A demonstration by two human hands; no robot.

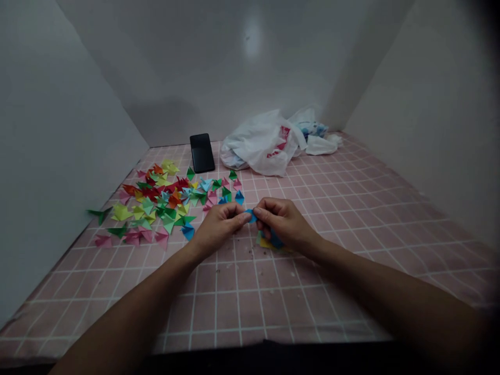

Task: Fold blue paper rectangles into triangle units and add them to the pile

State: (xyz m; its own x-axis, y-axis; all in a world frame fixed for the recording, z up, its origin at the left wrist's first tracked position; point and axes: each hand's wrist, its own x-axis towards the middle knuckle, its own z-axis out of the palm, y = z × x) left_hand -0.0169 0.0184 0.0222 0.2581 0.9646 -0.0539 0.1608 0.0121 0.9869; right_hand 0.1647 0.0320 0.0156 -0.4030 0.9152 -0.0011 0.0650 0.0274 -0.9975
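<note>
My left hand (pixel 221 225) and my right hand (pixel 283 221) meet in front of me, pinching a small blue folded paper piece (pixel 251 216) between their fingertips. Under my right hand, a blue and yellow paper assembly (pixel 269 240) rests partly hidden, and it seems to touch that palm. To the left of my left hand lies a scattered heap of folded paper triangles (pixel 160 200) in red, green, yellow, pink and blue. The nearest, a blue triangle (pixel 188 232), lies just beyond my left wrist.
A pink grid-patterned mat (pixel 234 307) covers the surface, with small paper crumbs near my hands. A black smartphone (pixel 202 152) lies at the back. Behind it to the right sits a crumpled white plastic bag (pixel 265 143). White walls (pixel 74 140) enclose the sides and back.
</note>
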